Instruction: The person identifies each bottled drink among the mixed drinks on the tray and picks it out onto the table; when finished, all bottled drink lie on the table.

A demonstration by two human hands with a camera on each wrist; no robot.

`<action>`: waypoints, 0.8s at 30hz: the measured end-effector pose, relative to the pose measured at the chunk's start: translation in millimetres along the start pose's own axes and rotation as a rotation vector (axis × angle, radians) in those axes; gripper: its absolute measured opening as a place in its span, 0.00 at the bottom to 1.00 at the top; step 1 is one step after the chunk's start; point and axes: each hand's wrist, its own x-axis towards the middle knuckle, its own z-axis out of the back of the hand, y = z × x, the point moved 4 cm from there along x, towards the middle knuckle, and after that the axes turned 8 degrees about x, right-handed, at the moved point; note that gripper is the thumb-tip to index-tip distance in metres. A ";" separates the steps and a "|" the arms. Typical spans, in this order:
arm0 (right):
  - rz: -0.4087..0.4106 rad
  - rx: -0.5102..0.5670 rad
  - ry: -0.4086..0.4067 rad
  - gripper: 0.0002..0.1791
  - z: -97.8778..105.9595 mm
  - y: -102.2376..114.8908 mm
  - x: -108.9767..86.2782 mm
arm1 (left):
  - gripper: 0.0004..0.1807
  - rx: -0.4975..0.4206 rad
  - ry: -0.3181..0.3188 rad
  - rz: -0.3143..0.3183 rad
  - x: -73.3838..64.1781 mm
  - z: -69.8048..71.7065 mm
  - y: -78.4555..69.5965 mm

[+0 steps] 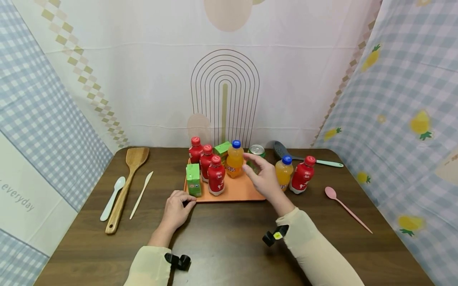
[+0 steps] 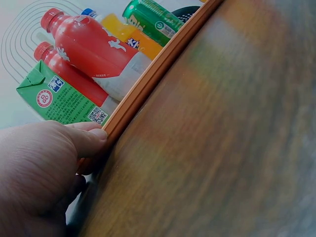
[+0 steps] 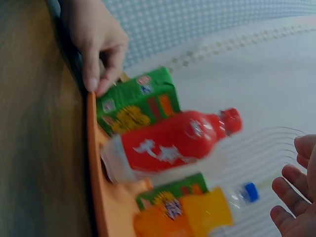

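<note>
An orange tray [image 1: 247,190] holds several red bottles [image 1: 216,176], green drink cartons [image 1: 193,180], an orange soda bottle [image 1: 235,161] with a blue cap and a green can [image 1: 257,150]. My left hand [image 1: 177,208] pinches the tray's near left corner between thumb and finger, beside the front carton. Just right of the orange soda bottle is my right hand [image 1: 264,176], its fingers loosely bent and spread. In the right wrist view a gap shows between these fingers [image 3: 291,190] and the bottle. The hand partly hides the can in the head view.
Right of the tray stand another orange soda bottle [image 1: 284,173] and a red bottle [image 1: 302,175]. A dark ladle [image 1: 280,149] lies behind them, a pink spoon [image 1: 330,193] farther right. At left lie a wooden spatula [image 1: 130,174], a white spoon [image 1: 113,198] and a knife [image 1: 141,194].
</note>
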 end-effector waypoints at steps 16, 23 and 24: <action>-0.082 0.080 0.065 0.25 -73.1 -28.4 20.4 | 0.05 -0.006 -0.011 -0.003 -0.2 -0.9 2.0; -0.104 0.089 0.052 0.23 -80.5 -32.7 20.6 | 0.04 -0.008 -0.005 -0.002 0.2 -1.1 2.5; -0.102 0.088 0.046 0.23 -81.0 -33.5 20.7 | 0.04 -0.008 -0.005 -0.001 0.1 -1.1 2.6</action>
